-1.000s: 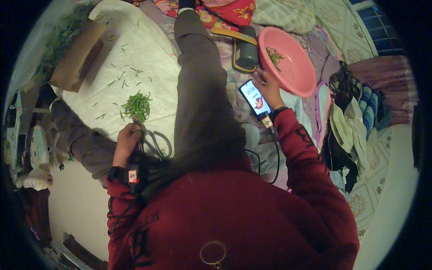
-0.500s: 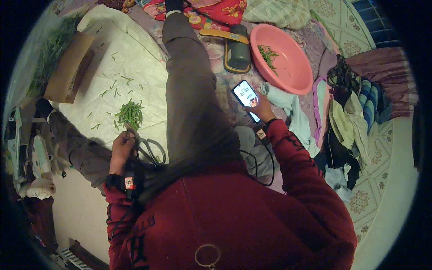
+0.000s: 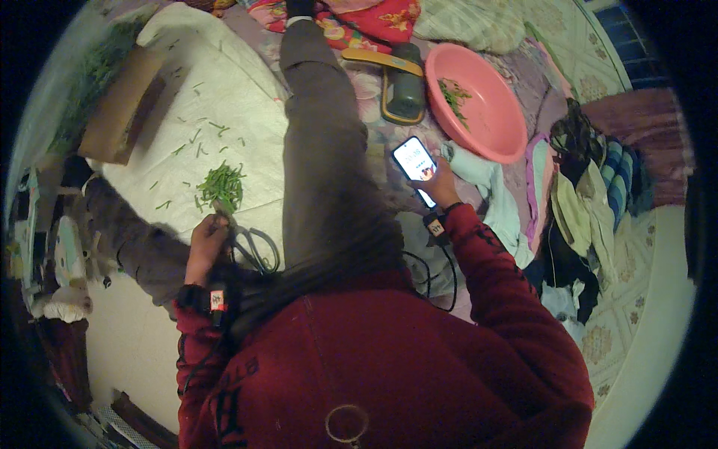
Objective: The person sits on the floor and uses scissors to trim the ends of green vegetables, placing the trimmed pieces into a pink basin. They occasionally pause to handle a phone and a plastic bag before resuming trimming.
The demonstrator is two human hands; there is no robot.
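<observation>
My right hand point(image 3: 440, 183) is wrapped round a phone point(image 3: 413, 161) with a lit screen, the thumb lying over its lower part. On the other side of my outstretched leg, my left hand point(image 3: 208, 243) has its fingers closed by the blades of a pair of scissors point(image 3: 258, 251). The black handle loops point back toward my body. The fingertips partly hide the blades, so the exact grip is hard to see. Just beyond them lies a small heap of cut green vegetable pieces point(image 3: 222, 185) on a white woven sheet point(image 3: 250, 138), with loose pieces scattered farther off.
A pink basin point(image 3: 490, 123) with some greens stands at the far right, beside a dark green and orange object point(image 3: 404, 90). At left is a cardboard box point(image 3: 123, 112) next to bagged greens point(image 3: 93, 82). Piled clothes point(image 3: 591, 202) lie right. Dark cables point(image 3: 449, 280) hang from my right wrist.
The whole scene has shifted slightly to the right and down in view. Both hands keep nearly the same positions, and the phone remains in my right hand.
</observation>
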